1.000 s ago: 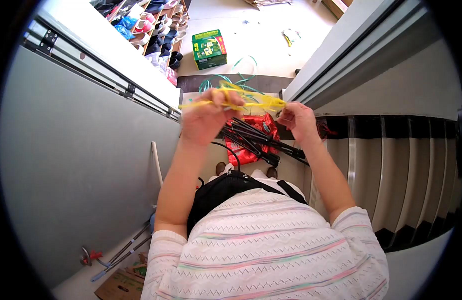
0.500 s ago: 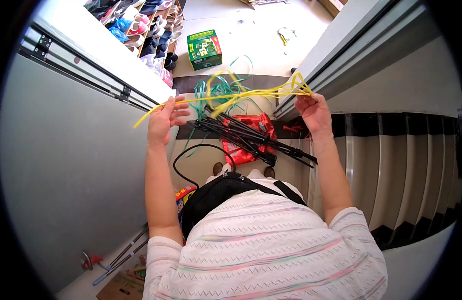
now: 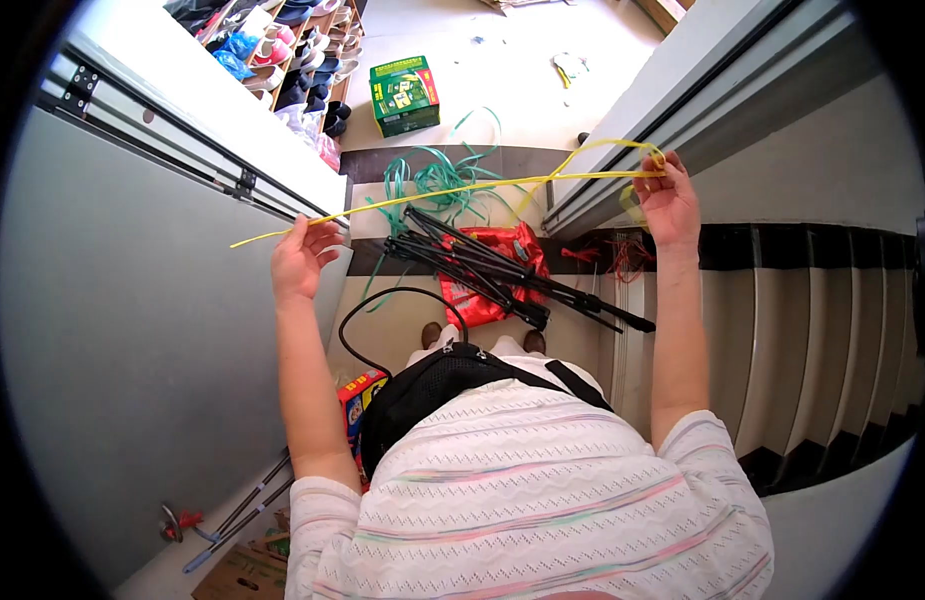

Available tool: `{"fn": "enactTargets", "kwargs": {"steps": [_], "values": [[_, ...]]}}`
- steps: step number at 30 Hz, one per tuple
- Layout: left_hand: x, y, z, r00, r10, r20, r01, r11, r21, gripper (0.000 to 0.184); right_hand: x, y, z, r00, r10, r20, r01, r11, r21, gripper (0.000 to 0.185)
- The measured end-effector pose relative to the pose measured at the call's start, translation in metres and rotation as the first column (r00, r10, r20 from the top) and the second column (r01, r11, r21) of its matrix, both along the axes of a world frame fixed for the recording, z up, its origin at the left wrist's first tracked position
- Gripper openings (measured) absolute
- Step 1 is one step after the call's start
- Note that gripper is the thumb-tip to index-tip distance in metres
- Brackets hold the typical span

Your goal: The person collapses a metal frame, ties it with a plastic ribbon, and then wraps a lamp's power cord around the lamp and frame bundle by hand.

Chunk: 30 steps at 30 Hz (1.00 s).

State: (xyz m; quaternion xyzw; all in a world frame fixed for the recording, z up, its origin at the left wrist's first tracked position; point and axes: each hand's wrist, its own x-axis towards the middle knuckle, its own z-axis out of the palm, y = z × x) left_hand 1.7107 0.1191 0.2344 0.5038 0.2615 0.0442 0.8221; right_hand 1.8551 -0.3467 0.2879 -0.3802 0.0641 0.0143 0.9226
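Note:
A yellow plastic strap (image 3: pixel 462 190) stretches nearly straight between my two hands. My left hand (image 3: pixel 300 262) pinches it near one end, and a short tail sticks out to the left. My right hand (image 3: pixel 669 205) grips the other side, where the strap loops back and gathers at the fingers. Below the strap, a folded bundle of black metal poles (image 3: pixel 482 270) lies on a red plastic bag (image 3: pixel 494 245) on the floor. A tangle of green strapping (image 3: pixel 437 180) lies just beyond the poles.
A green box (image 3: pixel 404 95) stands past the doorway, beside a rack of shoes (image 3: pixel 307 60). Stairs (image 3: pixel 782 340) descend at the right. A grey door (image 3: pixel 162 330) is at the left. Red string (image 3: pixel 627 258) lies near the stairs, and a colourful box (image 3: pixel 357 400) by my left side.
My hands have moved farther apart, pulling the yellow strap longer and straighter. The loose loops that hung near the middle are gone; slack now gathers at my right hand.

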Motion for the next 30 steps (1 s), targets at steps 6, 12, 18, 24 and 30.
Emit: {"fn": "enactTargets", "kwargs": {"steps": [6,12,18,24,30], "values": [[-0.035,0.058,-0.034,0.976,0.184,-0.114,-0.180,0.982,0.051,0.031,-0.010,-0.011,-0.026,0.995,-0.069,-0.067,-0.006,0.651,-0.759,0.020],[-0.075,0.095,-0.052,0.902,0.329,-0.279,-0.289,0.941,0.175,0.032,-0.033,-0.022,-0.059,0.903,0.373,-0.214,-0.120,-0.260,-0.958,0.027],[-0.117,0.127,-0.085,0.808,0.416,-0.416,-0.313,0.903,0.294,0.033,-0.029,-0.032,-0.053,0.851,0.306,-0.427,-0.188,-0.581,-0.792,0.021],[-0.177,0.148,-0.155,0.695,0.487,-0.529,-0.423,0.872,0.246,0.033,-0.021,-0.058,-0.082,0.861,0.428,-0.274,-0.207,-0.198,-0.958,0.015],[-0.254,0.160,-0.203,0.444,0.657,-0.609,-0.654,0.702,0.281,0.032,-0.012,-0.057,-0.093,0.964,0.180,-0.195,-0.138,-0.286,-0.948,0.016]]}}
